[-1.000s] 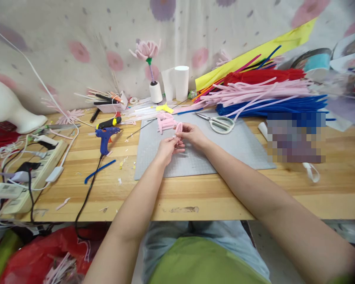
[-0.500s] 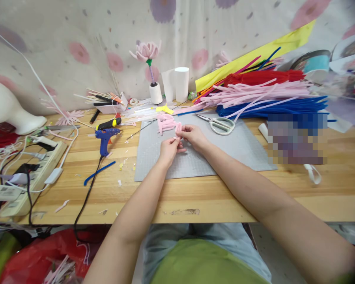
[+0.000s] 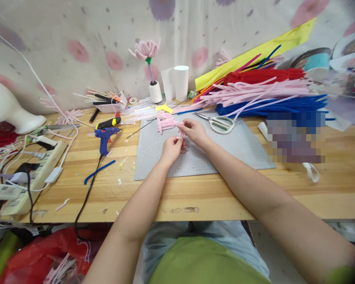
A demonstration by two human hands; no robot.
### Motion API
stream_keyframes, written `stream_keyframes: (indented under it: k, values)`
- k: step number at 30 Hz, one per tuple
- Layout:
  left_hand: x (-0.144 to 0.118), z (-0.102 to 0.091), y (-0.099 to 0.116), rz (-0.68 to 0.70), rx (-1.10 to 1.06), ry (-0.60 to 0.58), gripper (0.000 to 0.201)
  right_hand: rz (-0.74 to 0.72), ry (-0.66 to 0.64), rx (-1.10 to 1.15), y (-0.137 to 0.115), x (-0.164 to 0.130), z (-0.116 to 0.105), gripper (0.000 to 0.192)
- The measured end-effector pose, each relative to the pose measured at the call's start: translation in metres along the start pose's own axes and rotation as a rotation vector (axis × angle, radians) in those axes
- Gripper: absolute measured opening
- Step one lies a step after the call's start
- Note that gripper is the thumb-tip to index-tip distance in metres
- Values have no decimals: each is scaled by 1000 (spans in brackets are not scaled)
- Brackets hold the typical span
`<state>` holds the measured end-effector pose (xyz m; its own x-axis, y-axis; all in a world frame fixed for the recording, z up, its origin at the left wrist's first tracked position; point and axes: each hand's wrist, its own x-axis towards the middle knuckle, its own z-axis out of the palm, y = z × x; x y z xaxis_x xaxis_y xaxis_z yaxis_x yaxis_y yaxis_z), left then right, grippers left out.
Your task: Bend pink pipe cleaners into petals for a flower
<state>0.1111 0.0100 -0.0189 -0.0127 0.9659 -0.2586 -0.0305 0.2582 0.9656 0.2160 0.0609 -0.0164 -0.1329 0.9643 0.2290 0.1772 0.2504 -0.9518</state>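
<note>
Over the grey cutting mat (image 3: pixel 233 152), my left hand (image 3: pixel 170 148) and my right hand (image 3: pixel 194 131) both pinch a short folded pink pipe cleaner (image 3: pixel 182 134) between their fingertips. The piece stands roughly upright between the hands, and fingers hide most of it. Just behind it on the mat lies a small bunch of folded pink pipe cleaner pieces (image 3: pixel 165 123). White-handled scissors (image 3: pixel 219 123) rest on the mat to the right of my right hand.
A blue glue gun (image 3: pixel 105 137) and a loose blue pipe cleaner (image 3: pixel 99 171) lie left of the mat. A power strip (image 3: pixel 32 173) with cables sits far left. Stacks of pink, red and blue pipe cleaners (image 3: pixel 266 96) fill the back right. A pink pipe-cleaner flower (image 3: pixel 145 50) stands at the back.
My right hand has shifted slightly forward and turned, and the pink piece now shows less above the fingers. My left hand has barely moved.
</note>
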Motion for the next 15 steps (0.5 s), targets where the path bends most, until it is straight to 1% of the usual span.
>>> stream_keyframes:
  k: [2,4,7,12,15]
  values:
    - [0,0,-1,12,14,7,17,-37,38,-92,0,0,0,27]
    - [0,0,-2,23,26,12,17,-31,16,-100,-1,0,-1,26]
    - [1,0,-6,44,53,12,17,27,-44,-24,-1,1,-3,27]
    - [3,-2,-9,89,105,19,18,50,-29,3,-2,2,-3,30]
    - [2,-3,-7,86,47,54,17,108,-79,156,-1,1,-4,35]
